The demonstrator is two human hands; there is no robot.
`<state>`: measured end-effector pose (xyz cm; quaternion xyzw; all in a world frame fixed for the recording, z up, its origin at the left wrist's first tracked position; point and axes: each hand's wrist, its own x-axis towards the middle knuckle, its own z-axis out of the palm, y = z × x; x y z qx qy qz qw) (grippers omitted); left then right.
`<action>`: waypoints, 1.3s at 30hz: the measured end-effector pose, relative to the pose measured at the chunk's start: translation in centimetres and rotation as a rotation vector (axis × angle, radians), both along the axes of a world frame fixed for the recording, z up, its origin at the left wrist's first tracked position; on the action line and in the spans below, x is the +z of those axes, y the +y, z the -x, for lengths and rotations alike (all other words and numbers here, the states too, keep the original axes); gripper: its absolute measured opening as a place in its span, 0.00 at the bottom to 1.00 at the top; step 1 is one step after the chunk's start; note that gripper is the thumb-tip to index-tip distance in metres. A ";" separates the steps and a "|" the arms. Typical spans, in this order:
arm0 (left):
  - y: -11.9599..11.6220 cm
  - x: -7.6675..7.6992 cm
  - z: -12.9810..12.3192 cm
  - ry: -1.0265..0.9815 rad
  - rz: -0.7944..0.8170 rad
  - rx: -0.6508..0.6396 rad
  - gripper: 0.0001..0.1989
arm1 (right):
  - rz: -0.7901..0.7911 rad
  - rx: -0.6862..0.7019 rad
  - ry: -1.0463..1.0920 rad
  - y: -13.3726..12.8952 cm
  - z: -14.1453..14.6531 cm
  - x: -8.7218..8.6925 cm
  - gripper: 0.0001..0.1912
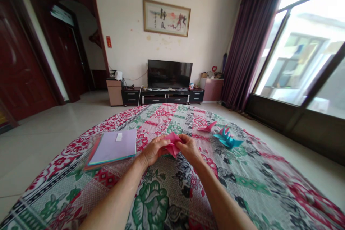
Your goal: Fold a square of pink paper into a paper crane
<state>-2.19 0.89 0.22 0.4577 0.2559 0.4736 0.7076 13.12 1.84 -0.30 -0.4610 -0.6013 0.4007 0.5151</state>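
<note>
Between my two hands, over the middle of the table, is a piece of folded pink origami paper [173, 143] with pointed corners. My left hand [156, 149] pinches its left side between thumb and fingers. On the right side, my right hand [189, 146] grips it the same way. The fingertips cover part of the folds. Away to the right lie a pink folded paper crane [208, 127] and some blue folded paper cranes [228, 140], with more pink paper behind the blue.
A stack of coloured paper sheets [115, 148], lilac on top, lies left of my hands with a small white piece [119, 137] on it. The round table wears a floral cloth [151, 205]. Beyond it stand a television [169, 74] and a low cabinet [156, 99].
</note>
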 end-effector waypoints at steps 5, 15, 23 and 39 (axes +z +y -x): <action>0.3 -0.1 -0.2 -0.016 0.038 0.032 0.11 | -0.051 0.002 -0.042 0.2 0.1 -0.4 0.08; 0.3 0.0 -1.4 0.018 0.064 0.157 0.10 | -0.090 -0.163 -0.176 0.3 0.4 -0.5 0.10; 0.1 0.4 -1.9 0.060 0.098 0.221 0.07 | -0.108 -0.273 -0.304 -0.3 0.6 0.3 0.10; 1.0 -0.2 -1.8 0.112 0.188 0.459 0.07 | 0.283 -0.022 0.478 -0.3 -0.2 -0.2 0.14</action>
